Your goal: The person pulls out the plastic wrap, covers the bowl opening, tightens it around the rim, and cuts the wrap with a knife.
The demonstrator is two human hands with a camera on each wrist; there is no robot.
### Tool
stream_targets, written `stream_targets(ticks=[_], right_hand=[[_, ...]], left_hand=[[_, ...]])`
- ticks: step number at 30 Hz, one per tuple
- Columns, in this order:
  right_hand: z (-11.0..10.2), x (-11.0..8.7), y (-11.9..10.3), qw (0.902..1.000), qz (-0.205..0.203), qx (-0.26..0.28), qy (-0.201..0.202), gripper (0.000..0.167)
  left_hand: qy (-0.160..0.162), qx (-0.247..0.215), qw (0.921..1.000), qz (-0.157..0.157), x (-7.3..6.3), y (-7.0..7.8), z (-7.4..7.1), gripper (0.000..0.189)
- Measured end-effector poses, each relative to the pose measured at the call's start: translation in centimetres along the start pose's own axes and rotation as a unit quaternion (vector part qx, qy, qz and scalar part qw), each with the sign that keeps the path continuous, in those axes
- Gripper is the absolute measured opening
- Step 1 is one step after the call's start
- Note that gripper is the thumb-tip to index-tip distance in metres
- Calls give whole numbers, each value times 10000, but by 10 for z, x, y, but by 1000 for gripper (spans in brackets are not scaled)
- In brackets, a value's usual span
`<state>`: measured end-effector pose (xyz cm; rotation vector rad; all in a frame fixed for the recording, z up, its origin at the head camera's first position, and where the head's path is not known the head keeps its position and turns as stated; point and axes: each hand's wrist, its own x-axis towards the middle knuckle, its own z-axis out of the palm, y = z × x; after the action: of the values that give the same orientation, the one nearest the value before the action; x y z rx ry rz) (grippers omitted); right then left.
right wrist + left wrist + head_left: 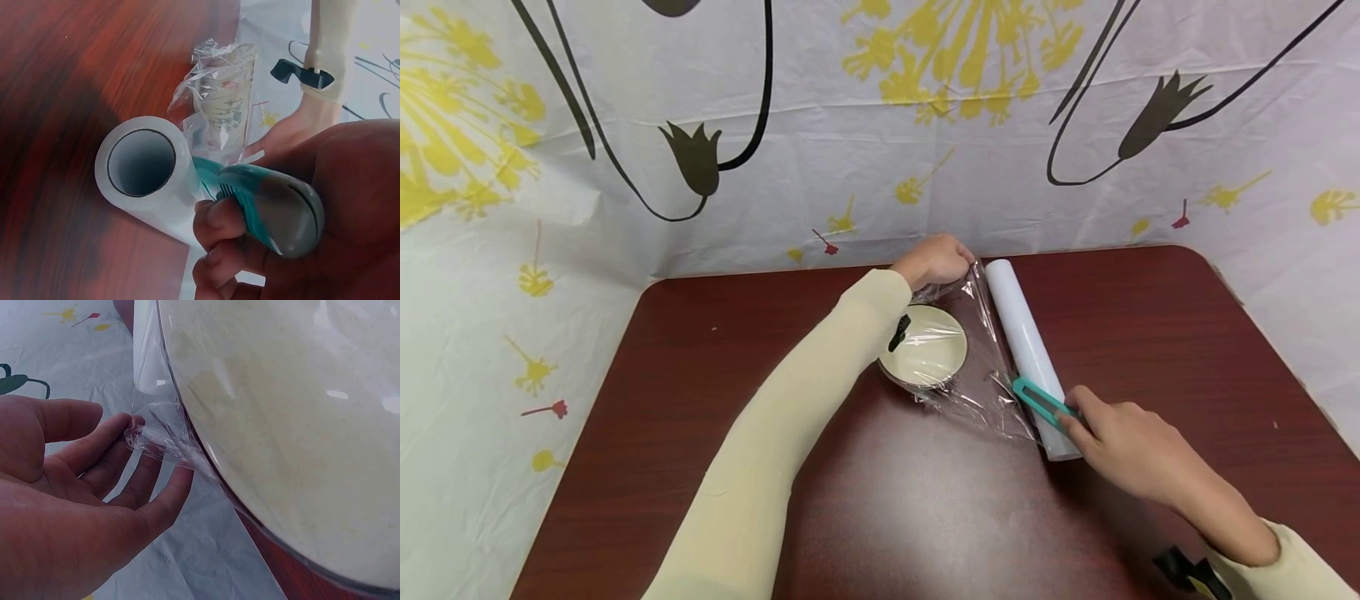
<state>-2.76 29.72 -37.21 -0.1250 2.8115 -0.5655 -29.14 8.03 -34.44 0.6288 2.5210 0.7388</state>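
Note:
A cream bowl (925, 346) stands on the table under clear cling film (977, 367), which stretches right to a white roll (1026, 358). Green printing marks the bowl's side (225, 112) in the right wrist view. My left hand (942, 260) is beyond the bowl, at the film's far edge. In the left wrist view that hand's fingers (150, 487) touch bunched film, while its thumb stands apart. My right hand (1138, 446) grips a teal tool (1041, 402) with a slotted body and a grey end, its front part lying across the roll's near end. The tool's exact kind is unclear.
A dark red wooden table (715, 375) carries everything. A white wall covering (820, 167) with yellow, grey and red plant prints hangs behind it. My left forearm (790, 425) crosses over the table's left and middle parts.

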Motion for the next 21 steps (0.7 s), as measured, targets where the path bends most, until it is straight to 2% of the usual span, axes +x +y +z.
stream_targets(ticks=[6,13,21], right_hand=[[0,-11,1,9999,-33,-98,-21,20],[1,-24,3,9998,-65,-169,-28,15],[2,-37,7,9994,-119,-333,-22,14]], left_hand=[[12,28,10000,26,0,-1,0,54],[-57,-292,9996,-29,0,-2,0,53],[-67,-333,9994,-44,1,-2,-1,51]])
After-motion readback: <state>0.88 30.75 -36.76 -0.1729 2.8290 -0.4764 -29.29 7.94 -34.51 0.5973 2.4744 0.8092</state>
